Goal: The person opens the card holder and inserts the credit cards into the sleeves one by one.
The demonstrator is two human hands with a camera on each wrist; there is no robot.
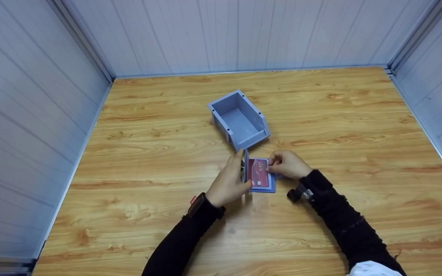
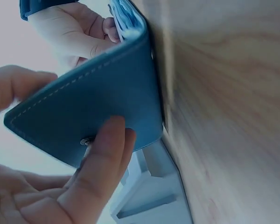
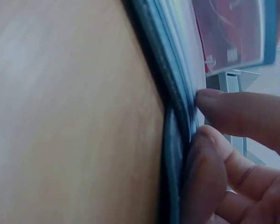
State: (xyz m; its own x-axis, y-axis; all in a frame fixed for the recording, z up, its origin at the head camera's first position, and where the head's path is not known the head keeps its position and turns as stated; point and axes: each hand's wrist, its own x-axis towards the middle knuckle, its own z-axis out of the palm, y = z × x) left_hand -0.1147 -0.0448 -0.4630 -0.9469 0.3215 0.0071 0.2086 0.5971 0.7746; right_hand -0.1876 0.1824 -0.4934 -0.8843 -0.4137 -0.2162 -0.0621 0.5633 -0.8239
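A blue card holder (image 2: 79, 98) with pale stitching and a metal snap stands open on the table, its cover raised. Gripping that cover is my left hand (image 1: 226, 180), with fingers on its outer face and the thumb at the near edge. A red card (image 1: 259, 174) shows in a clear sleeve in the head view. At the right edge of the holder, my right hand (image 1: 290, 165) pinches the stacked sleeves (image 3: 170, 51) between thumb and finger. How many sleeves it has hold of, I cannot tell.
Just beyond the card holder stands a grey-blue plastic bin (image 1: 240, 122) with nothing visible inside. The wood-grain table (image 1: 148, 153) is bounded by pale panel walls (image 1: 221, 38) at the back and both sides. A small camera (image 1: 296, 194) sticks out from the right wrist.
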